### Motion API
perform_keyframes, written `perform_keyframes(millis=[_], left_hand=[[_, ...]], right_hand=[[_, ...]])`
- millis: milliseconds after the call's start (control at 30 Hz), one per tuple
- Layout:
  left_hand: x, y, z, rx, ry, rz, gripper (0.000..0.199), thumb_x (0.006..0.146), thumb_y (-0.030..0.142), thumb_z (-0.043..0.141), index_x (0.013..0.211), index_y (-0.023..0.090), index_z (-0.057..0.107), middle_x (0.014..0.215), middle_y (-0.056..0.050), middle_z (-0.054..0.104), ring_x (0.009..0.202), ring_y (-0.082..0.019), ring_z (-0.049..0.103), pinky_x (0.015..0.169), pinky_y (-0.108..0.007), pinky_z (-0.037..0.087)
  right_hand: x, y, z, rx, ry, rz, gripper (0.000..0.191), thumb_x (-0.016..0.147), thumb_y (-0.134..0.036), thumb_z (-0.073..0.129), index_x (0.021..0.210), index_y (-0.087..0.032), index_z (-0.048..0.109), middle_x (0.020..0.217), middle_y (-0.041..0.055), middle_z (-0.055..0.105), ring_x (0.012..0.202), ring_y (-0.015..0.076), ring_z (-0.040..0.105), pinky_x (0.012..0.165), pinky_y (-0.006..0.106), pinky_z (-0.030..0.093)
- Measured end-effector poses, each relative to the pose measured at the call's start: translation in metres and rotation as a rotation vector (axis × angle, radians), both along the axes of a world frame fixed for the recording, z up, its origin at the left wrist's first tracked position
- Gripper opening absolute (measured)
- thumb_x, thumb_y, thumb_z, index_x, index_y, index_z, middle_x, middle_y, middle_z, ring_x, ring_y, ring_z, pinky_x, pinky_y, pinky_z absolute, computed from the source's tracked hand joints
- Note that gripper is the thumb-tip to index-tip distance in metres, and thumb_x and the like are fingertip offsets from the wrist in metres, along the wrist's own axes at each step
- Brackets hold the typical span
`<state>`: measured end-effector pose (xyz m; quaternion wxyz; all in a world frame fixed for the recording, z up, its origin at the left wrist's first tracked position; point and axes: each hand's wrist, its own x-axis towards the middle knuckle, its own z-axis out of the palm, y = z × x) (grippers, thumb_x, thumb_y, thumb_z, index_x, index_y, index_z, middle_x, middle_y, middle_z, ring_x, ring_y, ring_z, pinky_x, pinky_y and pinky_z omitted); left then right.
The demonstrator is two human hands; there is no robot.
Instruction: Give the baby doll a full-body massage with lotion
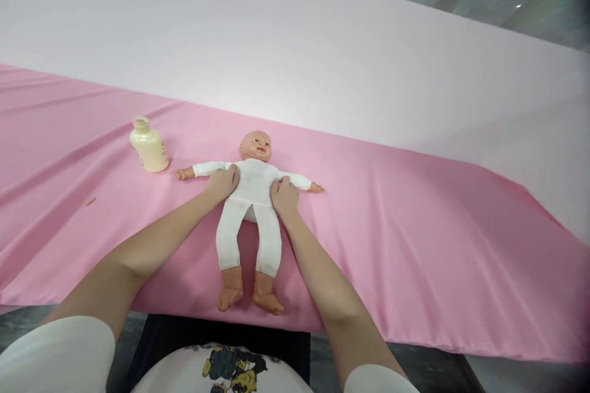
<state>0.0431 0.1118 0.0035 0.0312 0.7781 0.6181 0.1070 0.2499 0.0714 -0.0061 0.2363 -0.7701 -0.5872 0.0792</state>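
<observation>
A baby doll (252, 181) with a white cloth body lies face up on the pink cloth, arms spread out and feet toward me. My left hand (224, 181) is closed against the doll's side, just under its arm on the left. On the opposite side, my right hand (284, 195) grips the doll below the other arm, fingers curled at the torso. Parts of the fingers on both hands are hidden. The doll's head rests on the cloth, turned slightly to the right.
A cream pump bottle (151, 148) stands left of the doll. Nearer me lies a small brownish strip (91, 201). The wrinkled pink cloth (396, 245) covers the table, whose front edge is close to my body. A white panel (295, 55) rises behind.
</observation>
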Motion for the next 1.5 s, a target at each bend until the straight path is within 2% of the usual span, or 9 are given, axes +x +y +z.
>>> perform_keyframes(millis=[200,333,433,667,867,1033,1167,1333,1500], left_hand=[[0.000,0.000,-0.005,0.015,-0.063,0.026,0.047,0.102,0.036,0.032,0.140,0.013,0.047,0.101,-0.018,0.071,0.102,-0.033,0.065,0.089,-0.043,0.049],[0.002,-0.006,-0.003,-0.027,-0.089,0.101,0.058,0.102,0.045,0.033,0.153,0.019,0.035,0.126,-0.023,0.062,0.120,-0.041,0.056,0.096,-0.057,0.044],[0.004,-0.008,-0.002,-0.048,-0.098,0.141,0.072,0.101,0.050,0.036,0.159,0.013,0.021,0.138,-0.028,0.055,0.133,-0.048,0.044,0.100,-0.067,0.038],[0.004,-0.001,-0.004,0.104,-0.121,0.148,0.087,0.096,0.053,0.048,0.161,0.009,0.009,0.149,-0.035,0.040,0.145,-0.052,0.027,0.106,-0.074,0.028],[-0.008,0.020,-0.017,0.322,-0.282,-0.133,0.085,0.090,0.031,0.058,0.158,0.006,0.014,0.164,-0.033,0.002,0.155,-0.043,0.000,0.119,-0.065,0.018],[-0.022,0.038,-0.025,0.285,-0.717,-0.192,0.112,0.089,0.043,0.062,0.156,0.017,-0.024,0.165,-0.030,0.000,0.151,-0.039,0.027,0.109,-0.053,0.042],[-0.039,0.050,-0.024,0.294,-0.898,-0.086,0.116,0.091,0.047,0.061,0.152,0.023,-0.034,0.162,-0.030,0.019,0.123,-0.034,0.060,0.094,-0.046,0.053],[-0.050,0.055,-0.028,0.230,-0.898,0.008,0.113,0.092,0.035,0.055,0.147,0.013,-0.041,0.133,-0.025,0.058,0.094,-0.025,0.070,0.083,-0.041,0.057],[-0.044,0.049,-0.030,0.095,-0.858,0.036,0.112,0.086,0.024,0.056,0.152,0.012,-0.033,0.128,-0.020,0.063,0.095,-0.024,0.070,0.084,-0.039,0.056]], right_hand=[[0.014,0.012,-0.016,-0.022,0.217,-0.079,0.078,0.092,-0.057,0.043,0.153,-0.012,0.024,0.149,0.0282,0.045,0.143,0.0431,0.036,0.116,0.061,0.021],[0.027,0.020,-0.025,0.051,0.326,-0.105,0.104,0.082,-0.065,0.056,0.158,-0.014,0.008,0.162,0.0272,0.025,0.153,0.0443,0.017,0.120,0.061,0.011],[0.031,0.022,-0.027,0.120,0.363,-0.116,0.112,0.077,-0.063,0.063,0.159,-0.015,0.004,0.164,0.0257,0.019,0.154,0.0441,0.010,0.121,0.063,0.011],[0.035,0.025,-0.030,0.400,0.455,0.012,0.106,0.076,-0.048,0.066,0.155,-0.013,0.004,0.164,0.0243,0.010,0.155,0.0322,0.015,0.123,0.052,0.025],[0.037,0.027,-0.033,0.618,0.624,0.045,0.076,0.086,-0.043,0.057,0.144,-0.019,0.015,0.155,0.0218,0.025,0.146,0.0228,0.037,0.120,0.045,0.035],[0.041,0.035,-0.036,0.672,0.786,0.025,0.058,0.091,-0.043,0.051,0.133,-0.024,0.015,0.139,0.0196,0.046,0.116,0.0183,0.063,0.100,0.042,0.055],[0.044,0.040,-0.039,0.675,0.862,-0.048,0.064,0.087,-0.041,0.058,0.132,-0.024,0.016,0.138,0.0203,0.048,0.106,0.0182,0.066,0.096,0.044,0.056],[0.047,0.043,-0.040,0.571,0.752,0.000,0.074,0.086,-0.032,0.050,0.144,-0.019,0.006,0.144,0.0253,0.043,0.120,0.0238,0.062,0.099,0.049,0.053],[0.049,0.043,-0.038,0.543,0.590,0.126,0.078,0.083,-0.026,0.046,0.150,-0.016,0.008,0.159,0.0243,0.026,0.147,0.0252,0.038,0.114,0.052,0.041]])
